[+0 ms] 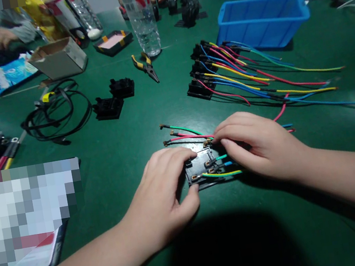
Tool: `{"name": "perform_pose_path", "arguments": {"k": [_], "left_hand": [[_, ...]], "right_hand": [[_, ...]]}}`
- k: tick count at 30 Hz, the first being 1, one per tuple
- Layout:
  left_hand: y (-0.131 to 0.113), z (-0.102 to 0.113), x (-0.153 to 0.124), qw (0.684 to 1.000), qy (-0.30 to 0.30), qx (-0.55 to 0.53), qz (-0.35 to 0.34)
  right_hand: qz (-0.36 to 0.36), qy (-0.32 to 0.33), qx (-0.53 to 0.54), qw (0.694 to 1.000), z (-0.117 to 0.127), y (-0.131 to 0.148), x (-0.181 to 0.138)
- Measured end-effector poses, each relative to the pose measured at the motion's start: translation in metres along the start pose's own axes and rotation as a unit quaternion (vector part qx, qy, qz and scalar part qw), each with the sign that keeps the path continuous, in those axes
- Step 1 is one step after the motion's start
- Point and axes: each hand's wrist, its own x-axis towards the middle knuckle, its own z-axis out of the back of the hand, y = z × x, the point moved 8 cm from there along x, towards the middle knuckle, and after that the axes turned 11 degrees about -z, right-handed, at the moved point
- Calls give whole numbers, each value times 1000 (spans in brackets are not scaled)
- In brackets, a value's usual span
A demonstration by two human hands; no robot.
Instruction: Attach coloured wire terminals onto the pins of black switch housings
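Observation:
A black socket module (206, 171) lies flat on the green table (124, 142) in front of me, with brass terminals and several coloured wires plugged into it. My left hand (163, 189) clamps its left edge between thumb and fingers. My right hand (257, 143) rests on its right side, fingertips pinched on a wire end at the module's top. Loose red and green wires (182, 133) with brass lugs fan out to the upper left of the module.
Several wired black modules (203, 72) with long coloured leads lie beyond, beside a blue bin (262, 21). Two bare black modules (113, 98), pliers (146, 67), a water bottle (141, 16), black cable loops (54, 112) and a cardboard box (59, 57) sit farther off. Other people's hands work at the far edge.

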Motion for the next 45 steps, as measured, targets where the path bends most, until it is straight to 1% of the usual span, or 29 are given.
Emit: {"name": "perform_pose_path", "arguments": {"k": [4,12,18,25,31,36,43,45], "left_hand": [[0,0,0,1000,-2,-2,-1],[1,0,1,1000,1,-7,6],[0,-1,0,1000,1,-8,4],[1,-2,1,1000,-5,-2,-6],[0,-1,0,1000,-8,1,-9],[0,-1,-1,1000,-4,0,-8],[0,-1,-1,1000,-7,2,-9],[-1,0,-1,1000,-10,3,-9]], "right_hand": [[-8,-18,-1,1000,3,0,0],[0,-26,-7,1000,4,0,-1],[28,-53,-10,998,10,7,-5],[46,-66,-1,997,13,12,-9],[27,-40,-31,998,6,9,-9],[9,-49,-79,996,6,9,-9],[34,-49,-68,996,10,12,-11],[30,-52,-57,997,11,11,-11]]}}
